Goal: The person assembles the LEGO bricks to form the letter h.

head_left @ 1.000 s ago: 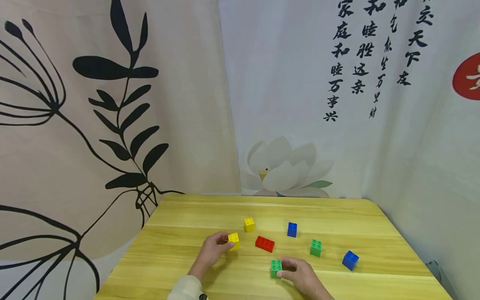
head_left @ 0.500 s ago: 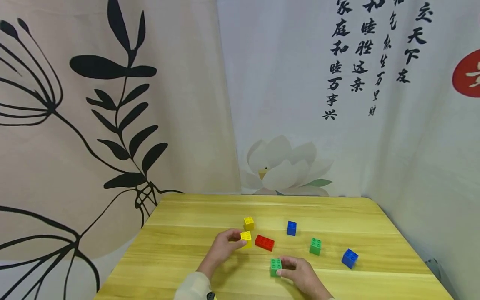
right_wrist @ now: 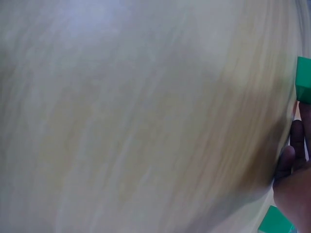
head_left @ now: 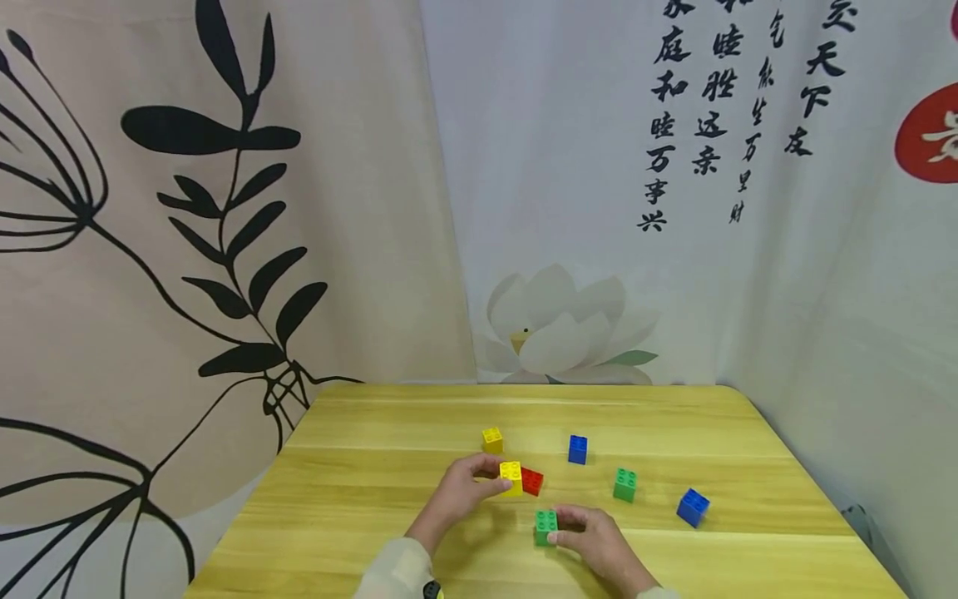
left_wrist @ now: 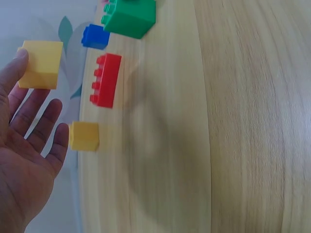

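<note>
My left hand [head_left: 466, 491] pinches a yellow toy brick [head_left: 511, 479] between thumb and fingers, held above the table. In the head view this brick covers part of a red brick [head_left: 532, 481] lying behind it. My right hand [head_left: 596, 542] pinches a green brick [head_left: 545, 527] by its right side, to the near right of the yellow one; the two bricks are apart. The left wrist view shows the held yellow brick [left_wrist: 41, 65] at the thumb and fingertips, with the remaining fingers spread loosely. At the right wrist view's edge, the held green brick [right_wrist: 303, 80] is partly cut off.
On the wooden table [head_left: 359, 466] stand another yellow brick [head_left: 491, 440] farther back, a blue brick [head_left: 578, 449], a second green brick [head_left: 624, 484] and a second blue brick [head_left: 693, 507] at the right. A printed curtain [head_left: 389, 208] hangs behind the table.
My left hand has carried the yellow brick to the right, from left of the red brick to in front of it. The right hand keeps its green brick in nearly the same place.
</note>
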`<state>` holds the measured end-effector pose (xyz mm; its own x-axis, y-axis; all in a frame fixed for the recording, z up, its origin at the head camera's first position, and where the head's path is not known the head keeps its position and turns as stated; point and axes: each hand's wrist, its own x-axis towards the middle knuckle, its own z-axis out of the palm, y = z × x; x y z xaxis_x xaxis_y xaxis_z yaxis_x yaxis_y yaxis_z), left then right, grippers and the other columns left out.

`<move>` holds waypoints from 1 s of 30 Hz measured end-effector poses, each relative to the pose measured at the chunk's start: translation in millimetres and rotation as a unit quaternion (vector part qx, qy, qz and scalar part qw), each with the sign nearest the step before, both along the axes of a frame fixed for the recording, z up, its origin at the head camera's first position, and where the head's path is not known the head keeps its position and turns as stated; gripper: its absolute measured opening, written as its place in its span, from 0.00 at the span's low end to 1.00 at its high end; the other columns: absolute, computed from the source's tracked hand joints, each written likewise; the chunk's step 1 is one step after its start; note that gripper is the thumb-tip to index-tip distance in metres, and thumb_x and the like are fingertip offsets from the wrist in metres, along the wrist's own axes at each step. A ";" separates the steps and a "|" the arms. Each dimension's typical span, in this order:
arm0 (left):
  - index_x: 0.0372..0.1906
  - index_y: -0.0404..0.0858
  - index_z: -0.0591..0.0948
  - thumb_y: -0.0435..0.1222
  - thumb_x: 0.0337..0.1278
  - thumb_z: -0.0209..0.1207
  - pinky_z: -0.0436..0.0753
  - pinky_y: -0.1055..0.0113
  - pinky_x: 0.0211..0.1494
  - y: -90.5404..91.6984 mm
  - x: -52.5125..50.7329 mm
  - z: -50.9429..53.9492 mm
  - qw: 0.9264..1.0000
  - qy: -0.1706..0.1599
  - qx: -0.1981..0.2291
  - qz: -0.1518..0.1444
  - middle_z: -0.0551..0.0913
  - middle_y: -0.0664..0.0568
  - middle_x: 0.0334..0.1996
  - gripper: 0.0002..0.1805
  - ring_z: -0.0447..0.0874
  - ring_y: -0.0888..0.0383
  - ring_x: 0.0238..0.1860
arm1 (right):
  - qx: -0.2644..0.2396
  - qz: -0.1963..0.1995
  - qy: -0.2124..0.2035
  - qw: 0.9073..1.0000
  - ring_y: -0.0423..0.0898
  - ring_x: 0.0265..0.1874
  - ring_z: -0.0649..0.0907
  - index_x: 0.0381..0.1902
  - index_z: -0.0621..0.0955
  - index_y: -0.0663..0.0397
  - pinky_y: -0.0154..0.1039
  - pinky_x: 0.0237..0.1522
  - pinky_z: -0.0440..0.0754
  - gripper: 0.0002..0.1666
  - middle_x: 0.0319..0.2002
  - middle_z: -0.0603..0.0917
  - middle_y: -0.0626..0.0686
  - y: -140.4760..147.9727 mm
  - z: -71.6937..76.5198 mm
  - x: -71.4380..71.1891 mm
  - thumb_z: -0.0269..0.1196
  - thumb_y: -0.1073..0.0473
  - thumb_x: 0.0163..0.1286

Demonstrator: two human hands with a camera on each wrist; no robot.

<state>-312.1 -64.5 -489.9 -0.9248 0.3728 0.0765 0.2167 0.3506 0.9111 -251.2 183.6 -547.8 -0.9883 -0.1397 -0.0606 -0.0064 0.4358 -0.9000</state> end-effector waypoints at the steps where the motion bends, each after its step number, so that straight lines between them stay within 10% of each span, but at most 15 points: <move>1: 0.51 0.40 0.83 0.44 0.58 0.69 0.81 0.54 0.50 1.6 0.4 0.3 1.000 0.001 0.001 -0.003 0.84 0.53 0.45 0.19 0.79 0.50 0.50 | 0.001 0.001 0.003 1.000 0.54 0.50 0.82 0.57 0.81 0.62 0.59 0.53 0.77 0.33 0.50 0.85 0.56 0.1 -0.1 0.0 0.72 0.47 0.61; 30: 0.47 0.43 0.85 0.41 0.54 0.72 0.81 0.54 0.50 33.9 16.8 -8.4 0.999 -0.039 -0.001 -0.028 0.83 0.57 0.43 0.16 0.79 0.54 0.46 | -0.010 0.016 -0.002 1.000 0.56 0.52 0.82 0.59 0.79 0.65 0.57 0.53 0.77 0.33 0.51 0.85 0.58 1.5 3.4 -1.5 0.72 0.49 0.62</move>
